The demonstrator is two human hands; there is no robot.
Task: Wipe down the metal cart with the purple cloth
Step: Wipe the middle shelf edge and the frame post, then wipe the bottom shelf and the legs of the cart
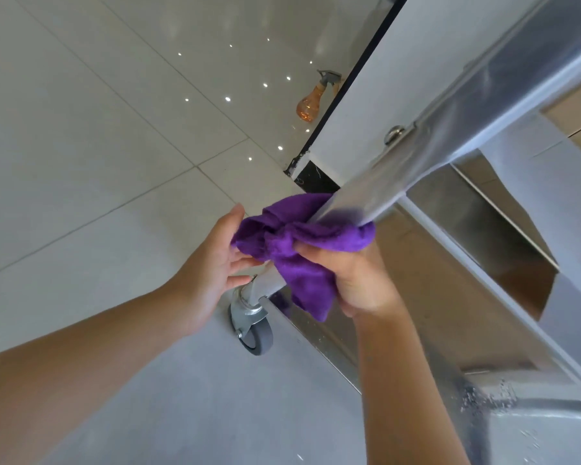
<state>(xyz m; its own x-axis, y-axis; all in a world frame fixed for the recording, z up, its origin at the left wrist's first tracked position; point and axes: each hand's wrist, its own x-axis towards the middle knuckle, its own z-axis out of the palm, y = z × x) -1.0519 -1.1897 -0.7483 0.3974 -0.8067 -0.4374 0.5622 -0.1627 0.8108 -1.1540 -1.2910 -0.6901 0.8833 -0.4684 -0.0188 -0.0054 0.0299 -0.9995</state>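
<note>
1. One view only, from the head, looking steeply down along the corner of the metal cart.
2. Purple cloth bunched around the cart's corner post, well above the wheel and the lower shelf edge.
3. Right hand curled tight on the cloth from below, fingers clamped into the folds, a loose tail hanging down beside the post.
4. Left hand fingers spread and relaxed, fingertips touching the far side of the cloth, not clamped on it.
5. Probably mid-wipe on the post, with lower shelf and wheel bracket likely to come after.
6. Best done by wrapping the cloth fully round the post, squeezing evenly from both sides, then sliding in long strokes toward the wheel rather than dabbing.
7. Worth tucking up the hanging tail so it stays off the wheel and the tiled floor.
8. Droplets on the near shelf rim suggest a wet surface; a fresh dry fold should prevent streaks.
9. Spray bottle on the floor by the wall, well apart from both hands.
</note>
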